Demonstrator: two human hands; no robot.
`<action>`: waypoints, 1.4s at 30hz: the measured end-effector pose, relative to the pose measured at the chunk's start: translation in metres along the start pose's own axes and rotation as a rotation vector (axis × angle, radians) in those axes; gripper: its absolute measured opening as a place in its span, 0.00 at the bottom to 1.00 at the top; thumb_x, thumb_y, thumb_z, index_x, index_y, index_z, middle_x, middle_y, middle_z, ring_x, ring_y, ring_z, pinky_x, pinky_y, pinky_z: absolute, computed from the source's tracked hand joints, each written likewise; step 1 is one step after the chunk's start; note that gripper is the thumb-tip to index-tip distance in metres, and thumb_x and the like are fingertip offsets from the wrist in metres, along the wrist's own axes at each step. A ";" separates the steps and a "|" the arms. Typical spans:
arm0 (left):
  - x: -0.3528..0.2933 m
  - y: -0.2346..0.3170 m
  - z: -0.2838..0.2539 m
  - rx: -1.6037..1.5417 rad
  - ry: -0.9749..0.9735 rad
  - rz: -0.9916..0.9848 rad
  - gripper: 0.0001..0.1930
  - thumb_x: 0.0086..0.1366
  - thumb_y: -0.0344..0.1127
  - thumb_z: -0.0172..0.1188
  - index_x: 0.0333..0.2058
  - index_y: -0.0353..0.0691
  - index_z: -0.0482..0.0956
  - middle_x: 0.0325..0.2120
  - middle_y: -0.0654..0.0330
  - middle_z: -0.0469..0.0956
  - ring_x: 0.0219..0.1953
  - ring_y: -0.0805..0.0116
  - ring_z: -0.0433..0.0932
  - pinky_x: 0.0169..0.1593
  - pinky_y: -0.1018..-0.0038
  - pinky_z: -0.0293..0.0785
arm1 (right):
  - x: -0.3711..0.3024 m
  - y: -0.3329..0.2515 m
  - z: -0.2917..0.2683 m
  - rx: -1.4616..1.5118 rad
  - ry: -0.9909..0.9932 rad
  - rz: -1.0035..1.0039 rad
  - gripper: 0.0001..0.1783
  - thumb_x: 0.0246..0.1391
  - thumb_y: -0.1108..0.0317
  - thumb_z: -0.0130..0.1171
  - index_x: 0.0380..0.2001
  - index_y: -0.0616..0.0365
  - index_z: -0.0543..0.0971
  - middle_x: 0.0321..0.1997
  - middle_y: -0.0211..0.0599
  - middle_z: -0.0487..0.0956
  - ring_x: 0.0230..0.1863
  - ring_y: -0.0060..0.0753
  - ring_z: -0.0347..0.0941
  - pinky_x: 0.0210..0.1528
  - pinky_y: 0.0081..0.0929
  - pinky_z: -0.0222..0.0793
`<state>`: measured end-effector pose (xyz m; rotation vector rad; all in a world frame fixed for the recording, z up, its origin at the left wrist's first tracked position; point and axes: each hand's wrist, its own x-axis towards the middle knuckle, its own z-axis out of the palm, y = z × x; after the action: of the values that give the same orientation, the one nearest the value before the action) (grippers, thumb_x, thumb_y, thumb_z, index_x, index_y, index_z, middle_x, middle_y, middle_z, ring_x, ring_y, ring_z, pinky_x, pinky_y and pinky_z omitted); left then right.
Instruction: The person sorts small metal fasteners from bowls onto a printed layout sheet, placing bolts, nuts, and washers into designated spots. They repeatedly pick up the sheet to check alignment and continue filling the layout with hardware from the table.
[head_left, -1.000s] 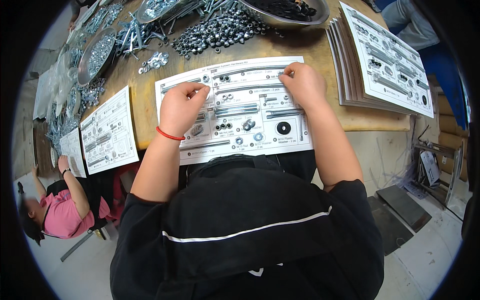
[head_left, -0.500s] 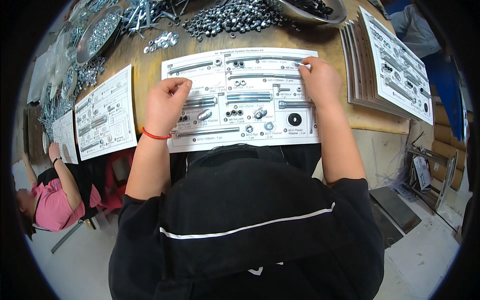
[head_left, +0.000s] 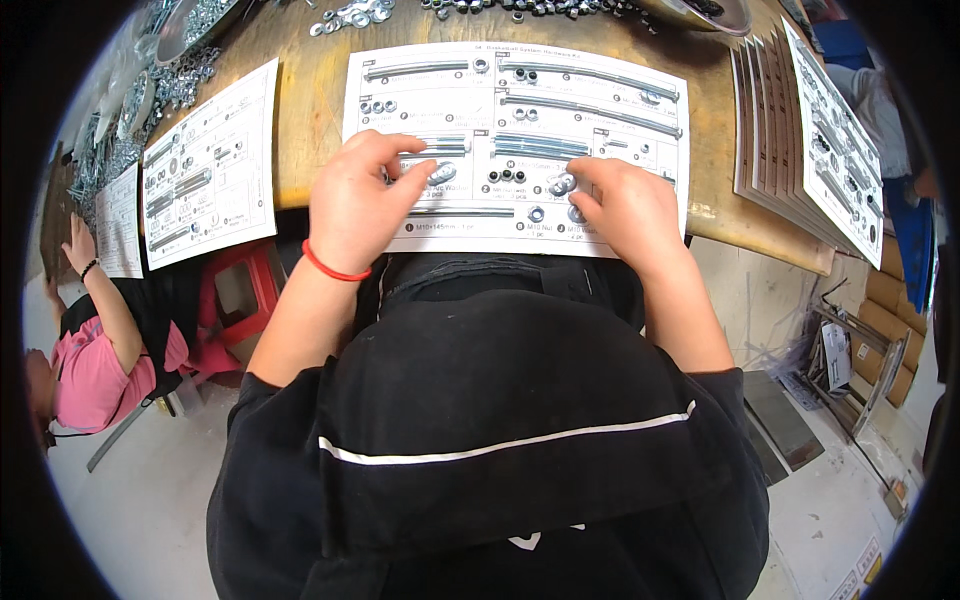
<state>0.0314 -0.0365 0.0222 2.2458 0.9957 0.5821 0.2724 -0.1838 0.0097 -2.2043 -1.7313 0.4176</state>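
Observation:
A white card printed with hardware pictures and labels lies before me at the table's near edge. Long silver bolts, small nuts and washers show across it; which are loose and which printed I cannot always tell. Over its left part is my left hand, thumb and forefinger apart beside short bolts and shiny washers. My right hand is at the lower right, its thumb and forefinger parted next to another little group of washers. Nothing shows held in either hand.
Similar cards lie to the left, and a stack of boards with cards leans at the right. Loose washers, nuts and metal bowls line the far side. A person in pink works at left, near a red stool.
My right hand has come down from the card's upper right corner to the lower washers. My left hand has moved inward, its fingers spreading. The whole view has shifted, with the table higher in it.

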 end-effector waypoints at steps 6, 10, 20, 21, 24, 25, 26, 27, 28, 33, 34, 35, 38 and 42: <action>-0.006 0.001 0.011 0.018 -0.058 -0.027 0.10 0.53 0.36 0.69 0.34 0.42 0.84 0.21 0.62 0.73 0.24 0.66 0.73 0.29 0.71 0.70 | 0.003 -0.008 0.009 -0.046 0.019 0.019 0.12 0.49 0.61 0.64 0.37 0.50 0.82 0.33 0.35 0.82 0.36 0.43 0.79 0.38 0.37 0.73; -0.009 -0.002 0.008 -0.015 -0.052 -0.035 0.10 0.53 0.32 0.69 0.35 0.40 0.83 0.20 0.63 0.71 0.23 0.70 0.69 0.29 0.74 0.66 | 0.002 -0.013 0.009 -0.025 0.003 0.069 0.11 0.49 0.61 0.63 0.36 0.50 0.82 0.35 0.35 0.82 0.37 0.44 0.79 0.38 0.38 0.73; -0.016 -0.026 -0.017 -0.012 0.032 -0.165 0.10 0.56 0.30 0.69 0.37 0.36 0.83 0.20 0.68 0.67 0.24 0.79 0.65 0.29 0.80 0.63 | 0.002 -0.020 0.020 0.020 0.050 0.006 0.14 0.48 0.62 0.67 0.39 0.51 0.82 0.32 0.35 0.82 0.33 0.39 0.79 0.37 0.32 0.73; -0.017 -0.031 -0.017 -0.011 0.045 -0.159 0.10 0.56 0.30 0.69 0.37 0.36 0.83 0.20 0.68 0.67 0.24 0.78 0.66 0.29 0.80 0.64 | 0.003 -0.019 0.022 0.022 0.072 0.001 0.14 0.47 0.62 0.67 0.39 0.51 0.82 0.31 0.35 0.82 0.32 0.38 0.78 0.36 0.32 0.72; -0.018 -0.035 -0.011 0.090 0.051 -0.011 0.11 0.51 0.31 0.70 0.35 0.42 0.84 0.20 0.63 0.72 0.23 0.69 0.71 0.28 0.73 0.68 | 0.002 -0.022 0.022 0.036 0.109 0.012 0.14 0.47 0.62 0.68 0.39 0.50 0.82 0.28 0.34 0.80 0.29 0.36 0.76 0.34 0.31 0.71; -0.017 -0.029 -0.007 0.124 0.044 0.019 0.11 0.50 0.32 0.71 0.35 0.43 0.85 0.20 0.63 0.72 0.23 0.68 0.72 0.29 0.73 0.68 | 0.002 -0.024 0.020 0.048 0.104 0.032 0.15 0.46 0.62 0.68 0.39 0.50 0.82 0.26 0.33 0.79 0.28 0.35 0.75 0.32 0.31 0.70; -0.017 -0.023 -0.002 0.159 0.040 0.048 0.12 0.50 0.33 0.71 0.35 0.44 0.85 0.21 0.62 0.72 0.24 0.66 0.73 0.29 0.72 0.69 | 0.001 -0.026 0.018 0.060 0.099 0.050 0.15 0.46 0.62 0.69 0.39 0.50 0.82 0.25 0.33 0.78 0.26 0.35 0.74 0.31 0.31 0.69; -0.015 -0.020 0.004 0.194 0.048 0.095 0.12 0.50 0.37 0.71 0.34 0.45 0.85 0.21 0.61 0.72 0.25 0.64 0.74 0.30 0.70 0.70 | 0.001 -0.027 0.015 0.061 0.098 0.071 0.15 0.46 0.62 0.68 0.39 0.51 0.82 0.28 0.34 0.79 0.29 0.36 0.76 0.33 0.31 0.70; -0.013 -0.019 0.009 0.223 0.038 0.108 0.12 0.50 0.38 0.71 0.34 0.45 0.85 0.21 0.62 0.72 0.26 0.64 0.74 0.30 0.70 0.70 | 0.000 -0.028 0.012 0.061 0.097 0.093 0.14 0.46 0.63 0.67 0.39 0.52 0.82 0.31 0.36 0.81 0.32 0.38 0.77 0.35 0.32 0.72; -0.005 -0.023 0.023 0.303 -0.020 0.172 0.10 0.51 0.41 0.70 0.33 0.47 0.86 0.22 0.63 0.74 0.28 0.62 0.76 0.32 0.69 0.72 | -0.009 -0.020 0.005 0.095 0.158 0.186 0.14 0.44 0.65 0.68 0.38 0.53 0.83 0.28 0.35 0.80 0.27 0.36 0.75 0.32 0.30 0.71; -0.005 -0.024 0.024 0.305 -0.025 0.191 0.10 0.51 0.40 0.70 0.33 0.47 0.86 0.22 0.63 0.74 0.28 0.62 0.76 0.32 0.69 0.73 | -0.010 -0.018 0.003 0.101 0.161 0.210 0.15 0.44 0.65 0.68 0.38 0.52 0.83 0.27 0.35 0.79 0.27 0.35 0.75 0.32 0.30 0.70; -0.004 -0.026 0.024 0.296 -0.033 0.205 0.09 0.51 0.40 0.70 0.32 0.47 0.86 0.22 0.63 0.74 0.28 0.62 0.76 0.32 0.69 0.73 | -0.012 -0.015 0.002 0.109 0.162 0.235 0.15 0.44 0.64 0.69 0.38 0.52 0.83 0.26 0.35 0.79 0.26 0.35 0.74 0.31 0.30 0.70; -0.002 -0.029 0.021 0.265 -0.047 0.265 0.09 0.51 0.38 0.70 0.32 0.47 0.85 0.22 0.63 0.74 0.28 0.63 0.76 0.32 0.69 0.73 | -0.016 -0.003 0.000 0.140 0.176 0.306 0.15 0.45 0.64 0.69 0.39 0.51 0.83 0.21 0.33 0.75 0.23 0.31 0.71 0.29 0.29 0.68; 0.000 -0.027 0.008 0.178 -0.002 0.247 0.12 0.50 0.36 0.71 0.36 0.46 0.85 0.21 0.63 0.73 0.25 0.65 0.74 0.30 0.72 0.71 | -0.022 0.022 0.001 0.234 0.302 0.329 0.15 0.46 0.68 0.69 0.40 0.53 0.83 0.19 0.30 0.72 0.22 0.27 0.69 0.28 0.27 0.66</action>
<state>0.0223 -0.0249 -0.0022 2.5491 0.8011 0.6168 0.2861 -0.2103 0.0008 -2.2425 -1.1126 0.3212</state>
